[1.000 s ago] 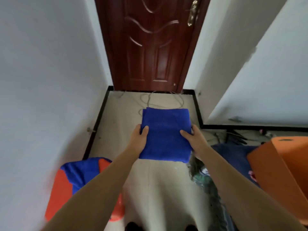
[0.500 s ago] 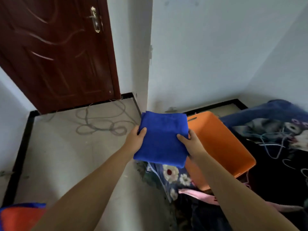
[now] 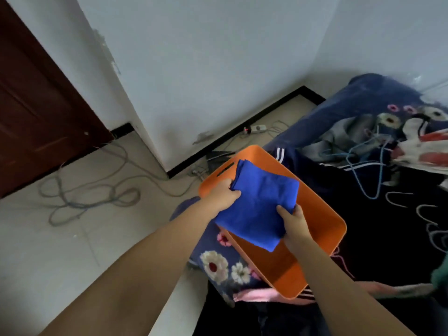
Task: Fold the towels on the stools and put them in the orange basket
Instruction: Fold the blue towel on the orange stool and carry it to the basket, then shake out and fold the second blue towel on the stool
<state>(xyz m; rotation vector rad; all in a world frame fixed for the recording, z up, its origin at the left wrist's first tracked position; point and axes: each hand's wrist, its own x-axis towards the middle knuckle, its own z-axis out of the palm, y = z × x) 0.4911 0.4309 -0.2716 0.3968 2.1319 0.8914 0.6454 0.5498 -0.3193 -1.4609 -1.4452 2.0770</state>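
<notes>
I see both hands out in front of me holding one folded blue towel [image 3: 260, 202] over the open top of the orange basket [image 3: 324, 214]. My left hand [image 3: 224, 196] grips the towel's left edge, thumb on top and fingers curled underneath. My right hand [image 3: 297, 225] pinches the near right corner, thumb [image 3: 282, 210] lying on the cloth and the other fingers wrapped below it. The towel lies mostly flat, tilted down toward me, its near corner hanging past the basket's near rim; I cannot tell whether it touches the basket's inside. The basket sits tilted on a dark flowered blanket [image 3: 225, 265] that covers the bed to the right, with a slot handle [image 3: 225, 169] showing on its far left wall. Just beyond the basket lies a dark garment with white stripes [image 3: 281, 154]. On the tiled floor [image 3: 48, 238] to the left a grey cable [image 3: 92, 190] loops loosely in front of a brown door [image 3: 36, 117]. A power strip [image 3: 255, 129] lies against the black skirting at the foot of the far white wall [image 3: 218, 69]
</notes>
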